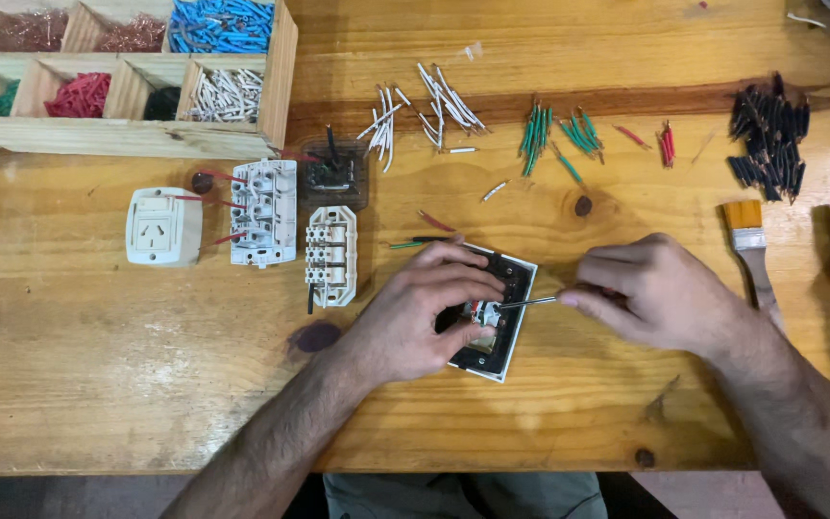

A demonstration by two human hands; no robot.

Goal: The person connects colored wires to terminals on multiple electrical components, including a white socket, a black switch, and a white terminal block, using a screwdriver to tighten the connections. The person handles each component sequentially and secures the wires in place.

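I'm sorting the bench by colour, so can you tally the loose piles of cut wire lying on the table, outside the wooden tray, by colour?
White wire piles: 1
Green wire piles: 1
Red wire piles: 1
Black wire piles: 1
Total: 4 loose piles, all beyond the left hand and right hand.

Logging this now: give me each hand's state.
Left hand: closed on the black socket plate.
Right hand: closed on a screwdriver.

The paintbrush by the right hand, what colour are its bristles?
The paintbrush has orange-yellow bristles above a silver metal band, seen best in the head view.
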